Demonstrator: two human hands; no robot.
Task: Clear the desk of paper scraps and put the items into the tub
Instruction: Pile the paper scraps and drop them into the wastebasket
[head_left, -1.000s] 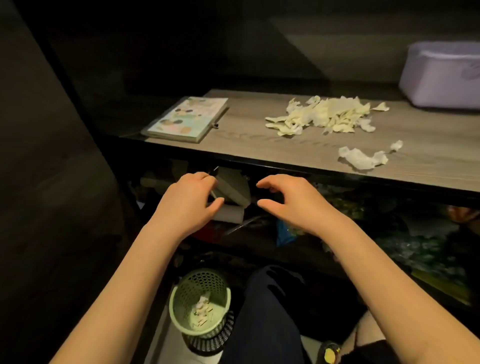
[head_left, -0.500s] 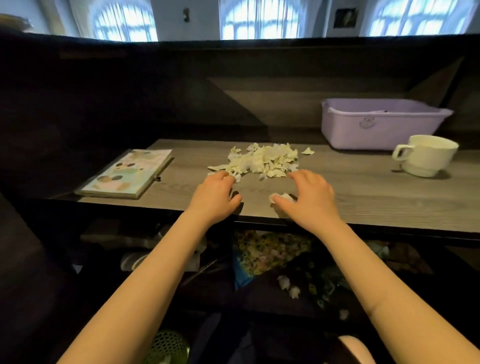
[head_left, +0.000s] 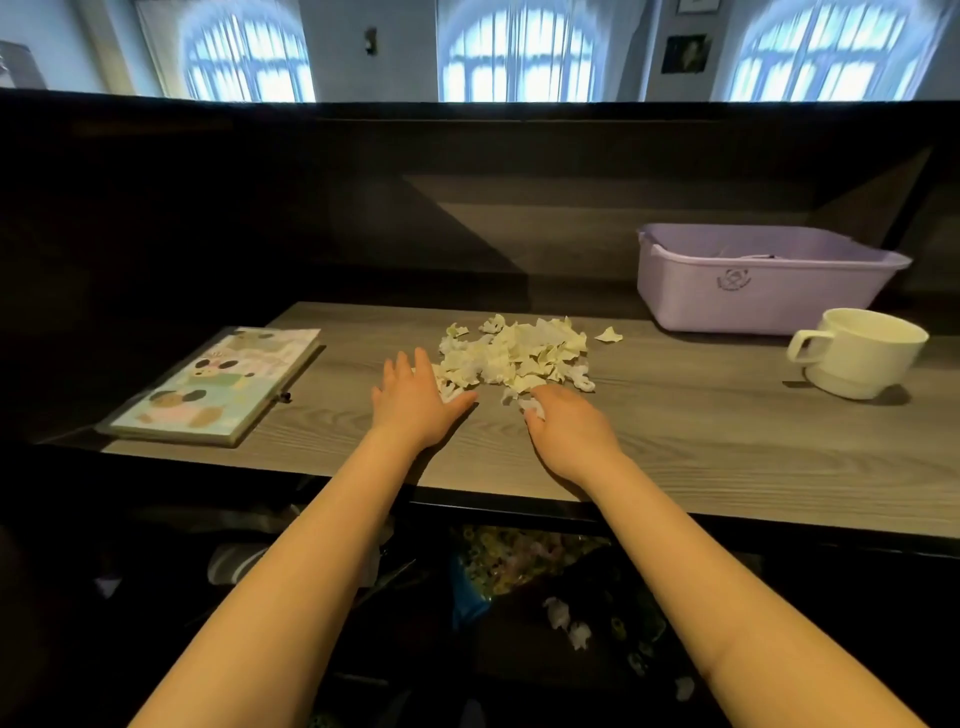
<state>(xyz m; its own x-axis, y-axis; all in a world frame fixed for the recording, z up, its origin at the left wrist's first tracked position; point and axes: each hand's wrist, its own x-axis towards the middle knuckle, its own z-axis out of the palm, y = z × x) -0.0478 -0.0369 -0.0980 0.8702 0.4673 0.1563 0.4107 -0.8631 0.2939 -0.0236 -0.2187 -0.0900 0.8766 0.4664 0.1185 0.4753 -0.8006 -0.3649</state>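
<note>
The left hand (head_left: 415, 402) lies flat, its fingers (head_left: 402, 370) straight and spread on the counter (head_left: 675, 447), tips touching the left rim of the paper scraps (head_left: 514, 356). The right hand (head_left: 574, 434) curls its fingers round a crumpled white scrap (head_left: 532, 409) at the pile's near edge. The scraps are torn, creased and pale, heaped at frame centre on wood-grain laminate. A smooth lilac plastic tub (head_left: 753, 304), rectangular with a rolled lip, sits upper right, with a glossy cream mug (head_left: 857, 364) just before it. Bare counter separates pile and tub. A flat notebook (head_left: 218, 387) lies left, near the front edge
</note>
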